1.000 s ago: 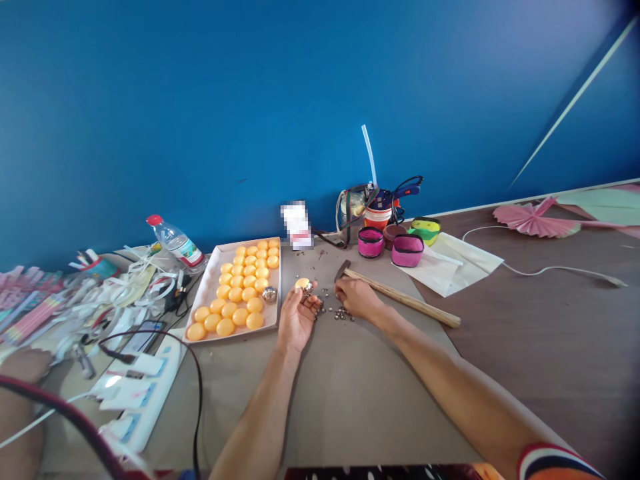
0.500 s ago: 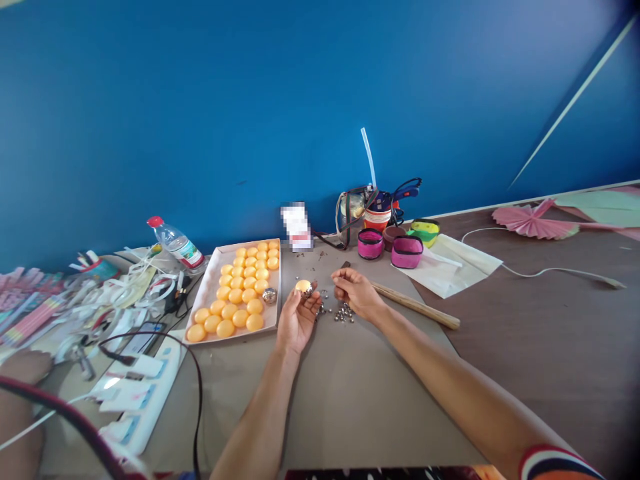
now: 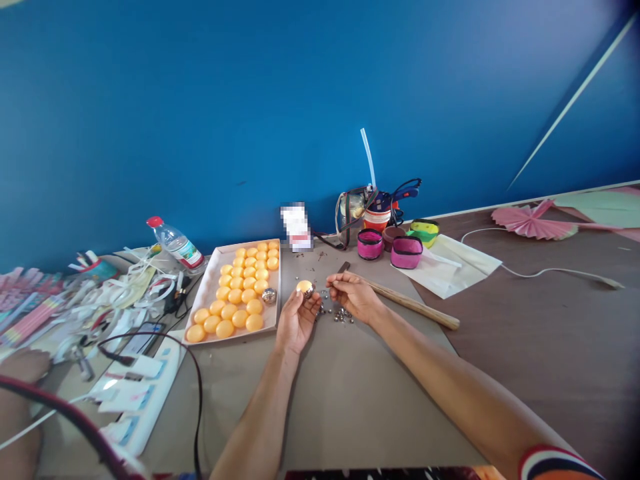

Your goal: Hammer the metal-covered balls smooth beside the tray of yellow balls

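An orange ball partly covered in small shiny metal studs (image 3: 305, 287) sits in the fingers of my left hand (image 3: 297, 320). My right hand (image 3: 354, 295) is a little to the right, its thumb and fingers pinched together; whatever is between them is too small to name. Below and between the hands lies a loose pile of shiny metal studs (image 3: 342, 315) on the grey board. To the left, a shallow white box (image 3: 205, 293) holds rows of plain orange balls (image 3: 249, 295) and one studded ball (image 3: 269, 296).
A wooden-handled hammer (image 3: 415, 303) lies right of my right hand. Behind stand pink tape rolls (image 3: 406, 253) and an orange cup of tools (image 3: 377, 220). Left are a plastic bottle (image 3: 180, 247), cables, a white power strip (image 3: 150, 400) and another person's arm (image 3: 20, 400).
My right hand has moved slightly left, closer to the ball in my left hand. The left hand has barely shifted, and the surroundings look the same.
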`<state>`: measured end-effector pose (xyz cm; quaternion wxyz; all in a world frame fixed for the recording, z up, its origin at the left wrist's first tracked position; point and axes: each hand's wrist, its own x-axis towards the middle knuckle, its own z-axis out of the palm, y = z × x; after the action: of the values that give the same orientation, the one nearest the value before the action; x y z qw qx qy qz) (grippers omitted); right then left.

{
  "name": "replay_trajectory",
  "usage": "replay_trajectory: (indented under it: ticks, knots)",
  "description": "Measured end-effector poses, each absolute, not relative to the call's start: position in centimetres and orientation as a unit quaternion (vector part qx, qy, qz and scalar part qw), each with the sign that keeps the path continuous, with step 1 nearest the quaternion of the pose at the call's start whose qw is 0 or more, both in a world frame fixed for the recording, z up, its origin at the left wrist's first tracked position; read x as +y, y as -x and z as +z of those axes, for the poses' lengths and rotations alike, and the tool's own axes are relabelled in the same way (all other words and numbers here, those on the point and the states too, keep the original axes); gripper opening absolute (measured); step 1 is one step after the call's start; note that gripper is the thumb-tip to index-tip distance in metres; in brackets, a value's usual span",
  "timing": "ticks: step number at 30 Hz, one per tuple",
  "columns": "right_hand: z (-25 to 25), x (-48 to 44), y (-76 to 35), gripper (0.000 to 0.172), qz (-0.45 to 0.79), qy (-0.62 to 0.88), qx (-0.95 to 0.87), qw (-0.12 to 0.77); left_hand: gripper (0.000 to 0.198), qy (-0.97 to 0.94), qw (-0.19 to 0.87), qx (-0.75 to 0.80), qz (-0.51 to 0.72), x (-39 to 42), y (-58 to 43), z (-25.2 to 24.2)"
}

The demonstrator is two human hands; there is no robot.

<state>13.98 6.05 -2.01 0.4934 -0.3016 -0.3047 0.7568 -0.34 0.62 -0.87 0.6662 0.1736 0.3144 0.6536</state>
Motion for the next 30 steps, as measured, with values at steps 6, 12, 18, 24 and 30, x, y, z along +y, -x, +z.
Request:
replay_trajectory:
  ticks: [6, 12, 18, 24, 30]
  knots:
    - [-1.2, 5.7, -14.0, 0.024, 0.771, 0.280, -0.301, 0.486, 0.025, -0.212, 0.661, 0.321, 0.644, 0.3, 0.1, -0.7]
    - [-0.4, 5.2, -14.1, 0.024, 0.786, 0.229, -0.343, 0.461, 0.035, -0.213, 0.654, 0.332, 0.645, 0.4, 0.1, -0.9]
    - [-0.3, 4.9, -13.9, 0.024, 0.777, 0.212, -0.365, 0.468, 0.039, -0.220, 0.649, 0.332, 0.648, 0.5, 0.1, -1.0]
    - [-0.4, 4.6, -13.4, 0.027, 0.758, 0.248, -0.384, 0.466, 0.039, -0.226, 0.646, 0.332, 0.650, 0.5, 0.0, -1.0]
    - [0.0, 4.3, -13.3, 0.028, 0.752, 0.266, -0.385, 0.464, 0.040, -0.229, 0.647, 0.343, 0.642, 0.3, -0.1, -0.9]
